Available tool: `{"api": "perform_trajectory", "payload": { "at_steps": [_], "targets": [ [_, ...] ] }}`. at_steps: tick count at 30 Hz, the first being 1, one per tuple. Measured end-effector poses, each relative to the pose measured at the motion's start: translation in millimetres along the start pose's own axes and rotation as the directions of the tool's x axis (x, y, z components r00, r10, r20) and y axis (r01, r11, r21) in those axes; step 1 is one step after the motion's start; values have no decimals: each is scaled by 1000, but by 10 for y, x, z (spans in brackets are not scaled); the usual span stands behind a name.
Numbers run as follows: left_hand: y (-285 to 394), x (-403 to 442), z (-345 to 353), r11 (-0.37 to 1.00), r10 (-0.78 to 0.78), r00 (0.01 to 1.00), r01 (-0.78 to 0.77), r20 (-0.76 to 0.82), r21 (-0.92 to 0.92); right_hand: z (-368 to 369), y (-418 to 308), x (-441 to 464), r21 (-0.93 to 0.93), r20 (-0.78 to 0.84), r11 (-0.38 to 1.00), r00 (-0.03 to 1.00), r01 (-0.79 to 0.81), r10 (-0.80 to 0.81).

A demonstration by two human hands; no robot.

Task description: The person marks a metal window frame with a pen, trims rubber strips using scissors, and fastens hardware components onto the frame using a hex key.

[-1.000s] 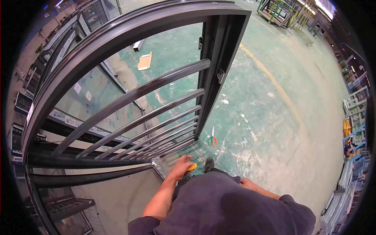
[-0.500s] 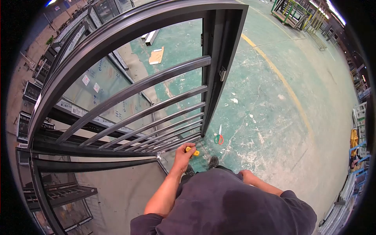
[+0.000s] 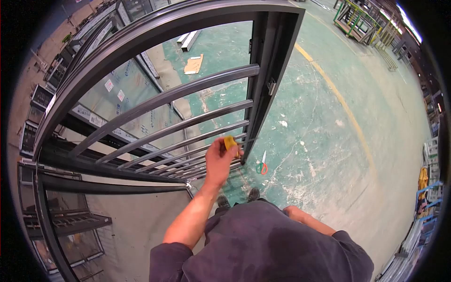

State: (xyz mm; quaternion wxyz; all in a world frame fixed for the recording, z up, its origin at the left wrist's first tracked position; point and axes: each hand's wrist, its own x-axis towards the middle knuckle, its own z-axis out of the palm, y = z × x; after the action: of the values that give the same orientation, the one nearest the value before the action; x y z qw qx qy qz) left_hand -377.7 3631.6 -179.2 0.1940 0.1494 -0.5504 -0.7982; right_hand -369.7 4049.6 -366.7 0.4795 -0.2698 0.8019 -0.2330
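My left hand (image 3: 218, 162) is closed around a yellow-handled tool, apparently a screwdriver (image 3: 230, 142), with a thin dark shaft pointing right toward the frame's upright. This dark metal frame (image 3: 278, 51) stands upright on my left, its parallel bars (image 3: 188, 123) running across it behind my left hand. A small metal fitting (image 3: 271, 88) sits on the upright's edge, above the tool. My right hand (image 3: 293, 214) is low by my right side, its fingers mostly hidden. Scissors (image 3: 264, 165) with red and green handles lie on the floor ahead of my feet.
Glass panels (image 3: 120, 110) with stickers lean beyond the barred frame. A cardboard piece (image 3: 193, 64) and metal profiles (image 3: 190, 40) lie on the green floor (image 3: 319, 141). A green metal rack (image 3: 354, 23) stands far right, and more profiles (image 3: 408, 256) line the right side.
My left hand has risen and moved forward with the yellow-handled tool, which now points toward the upright. My right hand stays by my side.
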Motion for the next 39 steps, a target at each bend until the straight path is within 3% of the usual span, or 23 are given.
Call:
{"api": "perform_trajectory", "payload": {
  "at_steps": [1,2,4,5,7,9,11,13,17,24,33,35,38,39],
  "targets": [
    [111,85,49,997,23,1000,-22,20,-68,-18,118,93,-143,83,989,996,27,-16],
    [196,174,107,990,103,994,-100,23,-98,-110,111,131,-157,91,987,996,30,-16],
    [434,314,269,972,213,977,-213,-6,-95,-334,60,275,-465,168,883,973,-62,157],
    [506,369,332,972,216,976,-216,-13,-94,-512,-22,277,-480,90,875,989,-60,117],
    [602,480,428,933,354,935,-355,-18,-54,-878,-132,385,-285,-174,958,984,-21,-30],
    [645,556,489,926,374,927,-375,-16,-42,-1286,-575,405,-243,-417,968,895,58,-159],
    [662,607,568,876,480,877,-480,-14,-31,-1631,-1087,355,-131,-522,986,838,102,-156],
    [684,644,621,872,488,873,-488,-19,-42,-1855,-1419,398,-139,-595,978,777,153,-206],
    [684,727,670,858,513,858,-513,-5,-36,-2048,-1911,402,-182,-622,934,700,306,-351],
    [752,796,618,845,534,845,-534,22,-32,-2086,-2126,457,-185,-585,897,689,401,-428],
    [814,834,547,899,437,898,-437,48,1,-2214,-2193,513,-196,-621,876,636,440,-458],
    [971,828,520,980,198,978,-199,60,2,-2220,-2199,534,-185,-629,874,630,449,-456],
    [1208,881,416,960,-10,987,-36,162,278,-2285,-2293,554,-202,-626,854,607,479,-489],
    [1255,896,391,962,-11,988,-31,154,271,-2313,-2332,560,-182,-623,852,613,491,-486]
  ]
}}
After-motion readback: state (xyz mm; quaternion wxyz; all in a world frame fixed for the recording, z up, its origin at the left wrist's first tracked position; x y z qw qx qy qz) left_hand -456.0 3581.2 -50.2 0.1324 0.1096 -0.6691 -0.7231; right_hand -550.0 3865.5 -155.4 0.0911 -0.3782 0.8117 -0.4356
